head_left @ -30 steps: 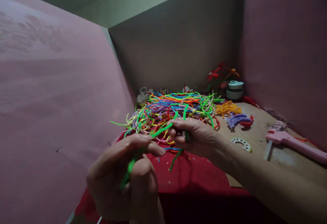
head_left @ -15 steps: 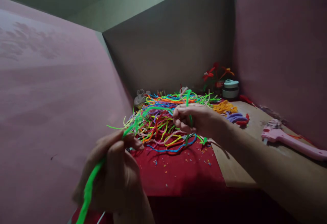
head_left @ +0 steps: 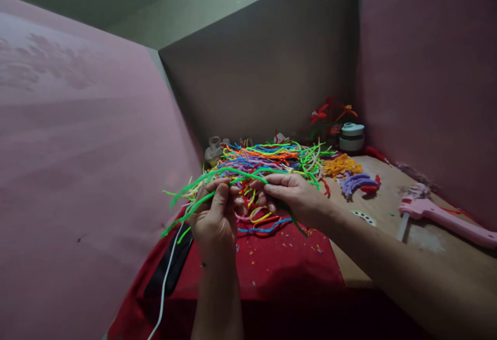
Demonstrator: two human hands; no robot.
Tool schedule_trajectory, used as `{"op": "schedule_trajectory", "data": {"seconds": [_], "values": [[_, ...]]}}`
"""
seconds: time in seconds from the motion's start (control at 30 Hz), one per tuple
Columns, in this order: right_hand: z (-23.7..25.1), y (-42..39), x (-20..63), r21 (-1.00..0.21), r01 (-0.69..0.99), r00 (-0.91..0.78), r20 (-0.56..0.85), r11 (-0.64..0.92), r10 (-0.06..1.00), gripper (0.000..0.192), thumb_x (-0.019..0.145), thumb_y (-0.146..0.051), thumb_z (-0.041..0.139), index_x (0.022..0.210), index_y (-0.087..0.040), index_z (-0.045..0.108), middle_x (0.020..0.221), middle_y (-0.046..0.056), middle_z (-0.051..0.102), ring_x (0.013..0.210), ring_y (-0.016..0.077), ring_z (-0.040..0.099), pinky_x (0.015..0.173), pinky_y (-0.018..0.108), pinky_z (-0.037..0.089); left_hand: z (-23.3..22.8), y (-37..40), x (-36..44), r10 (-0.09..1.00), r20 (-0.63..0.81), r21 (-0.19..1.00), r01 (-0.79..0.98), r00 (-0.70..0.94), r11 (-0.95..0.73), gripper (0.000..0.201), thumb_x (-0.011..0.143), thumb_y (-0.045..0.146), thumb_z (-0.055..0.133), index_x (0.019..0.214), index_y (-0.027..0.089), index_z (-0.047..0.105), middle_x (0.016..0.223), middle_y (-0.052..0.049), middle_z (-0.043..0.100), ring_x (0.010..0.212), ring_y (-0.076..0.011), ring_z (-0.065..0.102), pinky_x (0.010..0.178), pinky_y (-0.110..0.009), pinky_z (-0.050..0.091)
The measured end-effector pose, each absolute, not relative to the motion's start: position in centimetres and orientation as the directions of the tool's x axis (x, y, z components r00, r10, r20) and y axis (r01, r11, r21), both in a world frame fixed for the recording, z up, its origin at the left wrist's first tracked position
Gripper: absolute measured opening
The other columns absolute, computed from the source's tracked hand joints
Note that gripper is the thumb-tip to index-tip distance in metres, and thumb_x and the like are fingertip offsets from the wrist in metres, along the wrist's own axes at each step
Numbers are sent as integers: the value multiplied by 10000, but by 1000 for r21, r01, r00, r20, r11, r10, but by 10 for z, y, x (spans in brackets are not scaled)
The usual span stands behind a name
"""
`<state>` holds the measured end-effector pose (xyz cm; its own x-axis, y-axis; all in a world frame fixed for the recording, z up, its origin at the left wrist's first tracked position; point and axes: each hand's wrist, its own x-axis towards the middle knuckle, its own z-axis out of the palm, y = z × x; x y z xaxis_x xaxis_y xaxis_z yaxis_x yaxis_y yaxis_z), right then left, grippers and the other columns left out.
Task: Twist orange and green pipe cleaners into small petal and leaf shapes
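Head view, left hand: the left hand [head_left: 214, 216] is raised with its back toward the camera, thumb and fingers pinched shut on a green pipe cleaner [head_left: 202, 179].
Head view, right hand: the right hand [head_left: 293, 195] is just beside the left fingertips, fingers closed on the same green pipe cleaner, with another green length trailing down below its palm.
Green pipe cleaner: it arches between the two sets of fingertips, and its loose ends stick out past the left fingers.
Pile: a heap of pipe cleaners [head_left: 267, 159] in many colours lies just beyond the fingers.
Cloth: a red cloth [head_left: 279, 262] lies under both hands.
Cable: a white cable [head_left: 165, 283] hangs down below the left fingers.
Glue gun: a pink glue gun [head_left: 446, 218] lies well apart from the right fingers.
Jar: a small jar [head_left: 352, 137] stands far beyond the right fingers.
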<state>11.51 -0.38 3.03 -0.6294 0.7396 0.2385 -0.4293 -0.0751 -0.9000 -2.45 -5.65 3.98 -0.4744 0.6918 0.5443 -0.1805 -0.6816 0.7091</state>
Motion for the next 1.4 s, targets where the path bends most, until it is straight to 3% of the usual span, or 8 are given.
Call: {"op": "schedule_trajectory", "data": {"seconds": [0.13, 0.23, 0.4, 0.53, 0.8, 1.07, 1.23, 1.4], "values": [[22, -7, 108, -835, -510, -660, 226, -206, 717, 201, 769, -251, 588, 929, -136, 624, 639, 4, 593, 451, 42, 444, 403, 154, 289, 29, -56, -23, 691, 577, 691, -190, -436, -697, 63, 770, 199, 635, 828, 181, 652, 629, 12, 627, 487, -73, 558, 442, -175, 453], [19, -7, 109, -759, -568, -672, 202, -320, 712, 127, 696, -131, 585, 823, -141, 585, 660, 10, 611, 464, 52, 469, 426, 165, 332, 20, -58, -22, 709, 590, 722, -142, -387, -678, 70, 775, 198, 626, 837, 178, 652, 626, -1, 633, 495, -99, 573, 449, -202, 466], [17, -7, 114, -706, -609, -664, 205, -361, 719, 99, 708, -128, 554, 794, -134, 602, 637, 20, 611, 469, 63, 478, 442, 180, 374, 9, -57, -20, 750, 556, 751, -171, -358, -638, 77, 777, 205, 618, 838, 181, 659, 628, -8, 642, 471, -94, 565, 438, -196, 458], [18, -9, 115, -691, -623, -633, 170, -366, 756, 217, 742, -174, 592, 948, -135, 650, 590, -8, 573, 442, 39, 444, 418, 150, 342, 4, -57, -18, 738, 562, 739, -175, -373, -651, 78, 776, 186, 615, 840, 178, 659, 627, -5, 633, 488, -93, 566, 444, -192, 459], [12, -8, 117, -620, -705, -584, 230, -345, 778, 302, 688, -108, 603, 982, -156, 658, 671, 9, 623, 514, 61, 508, 440, 167, 364, -5, -60, -14, 748, 513, 752, -199, -421, -628, 82, 780, 164, 603, 851, 185, 638, 644, -1, 633, 492, -90, 562, 455, -199, 463], [9, -5, 116, -648, -682, -564, 174, -338, 807, 59, 688, -153, 629, 725, -110, 648, 616, 13, 605, 478, 52, 492, 406, 164, 341, 2, -53, -6, 795, 507, 829, -63, -334, -555, 228, 725, 176, 661, 949, 178, 622, 719, -9, 645, 494, -92, 555, 437, -203, 448], [7, -5, 116, -635, -689, -554, 153, -348, 818, 220, 677, -117, 617, 894, -143, 644, 627, 2, 614, 488, 62, 493, 403, 168, 325, 12, -44, -5, 777, 562, 815, 30, -284, -579, 129, 754, 229, 641, 865, 164, 654, 681, -20, 665, 510, -106, 580, 459, -213, 462], [8, -5, 118, -655, -693, -534, 189, -300, 824, 260, 669, -117, 628, 926, -148, 636, 648, 14, 634, 514, 72, 525, 458, 183, 366, 15, -38, 0, 728, 538, 778, -82, -426, -623, 105, 739, 199, 656, 826, 150, 627, 594, -3, 646, 490, -117, 588, 428, -207, 451]]}}
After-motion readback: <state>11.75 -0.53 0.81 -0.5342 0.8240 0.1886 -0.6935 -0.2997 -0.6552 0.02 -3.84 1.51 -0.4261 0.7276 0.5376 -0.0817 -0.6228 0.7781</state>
